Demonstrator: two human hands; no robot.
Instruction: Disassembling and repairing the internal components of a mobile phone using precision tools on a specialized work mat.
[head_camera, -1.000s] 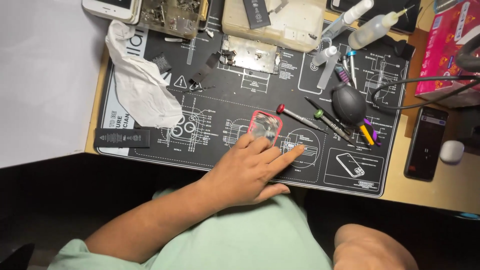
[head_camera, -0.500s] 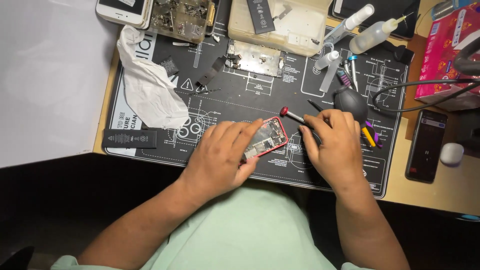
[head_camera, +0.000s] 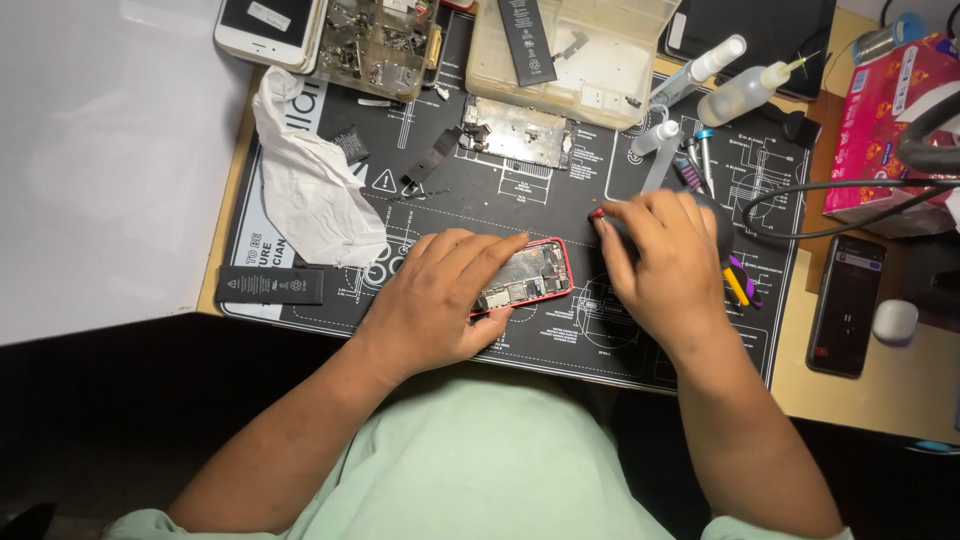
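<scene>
pinning an opened phone (head_camera: 525, 278) flat against the black work mat (head_camera: 300, 310) with the left hand (head_camera: 440, 295), palm and fingers spread over the near end, red frame and bare circuit board showing just beyond the fingertips. not clamped around it, only pressed on top, fingers loosely together and laid flat.

reaching with the right hand (head_camera: 665, 265) just to the far side of the phone, fingers curled down over a cluster of tools on the mat; a red-tipped screwdriver (head_camera: 597, 213) peeking out right at the fingertips. cannot tell whether closed on that handle or merely resting across it, since the knuckles hide the underside.

judging by the layout: well into a teardown. screen already off, insides exposed, a metal plate (head_camera: 515, 130) lying apart beyond the left fingertips, a loose battery (head_camera: 270, 285) parked well out from the left wrist near the mat's edge, a crumpled white cloth (head_camera: 315, 190) between that battery and the plate. board seemingly still seated in the red frame, so more removal or refitting probably left.

farther out from both hands: a clear parts tray (head_camera: 590, 60), a box of small screws and bits (head_camera: 375, 40), a white phone (head_camera: 270, 30) face down. beyond the right hand, squeeze bottles (head_camera: 740, 90); out past the right wrist, a dark phone (head_camera: 845, 305) on bare wood.
</scene>
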